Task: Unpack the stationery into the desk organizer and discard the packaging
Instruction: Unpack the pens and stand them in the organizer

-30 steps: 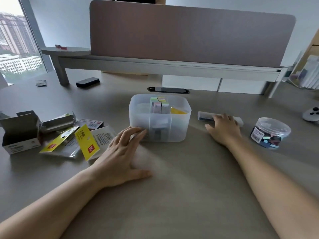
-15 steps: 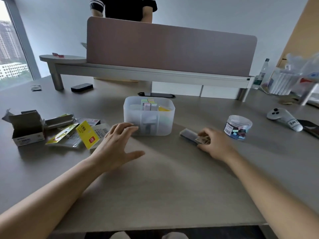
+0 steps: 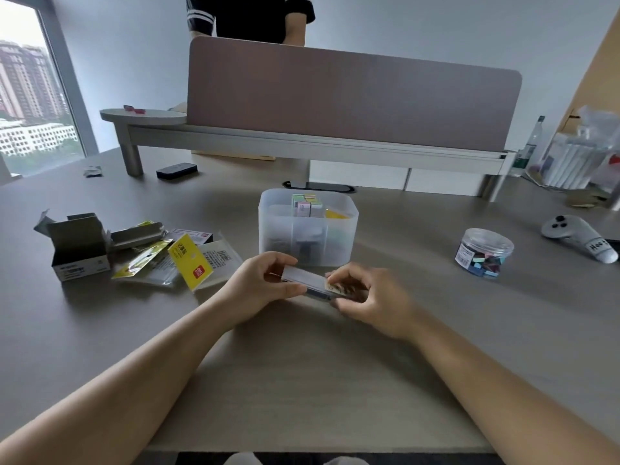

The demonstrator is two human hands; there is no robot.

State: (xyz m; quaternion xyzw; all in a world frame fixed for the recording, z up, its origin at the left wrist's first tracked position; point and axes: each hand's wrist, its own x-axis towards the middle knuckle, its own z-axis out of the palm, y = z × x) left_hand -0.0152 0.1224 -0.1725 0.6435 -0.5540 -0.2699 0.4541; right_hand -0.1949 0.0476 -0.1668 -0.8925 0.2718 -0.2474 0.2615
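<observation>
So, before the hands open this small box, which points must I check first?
1. Left hand grips the small box: ok.
2. Right hand pinches the box's other end: ok.
3. Box already open: cannot tell.
4. Desk organizer stands just behind the box: ok.
5. Free compartment in the organizer: cannot tell.
6. Empty packaging discarded: not ok, it lies on the desk.
</observation>
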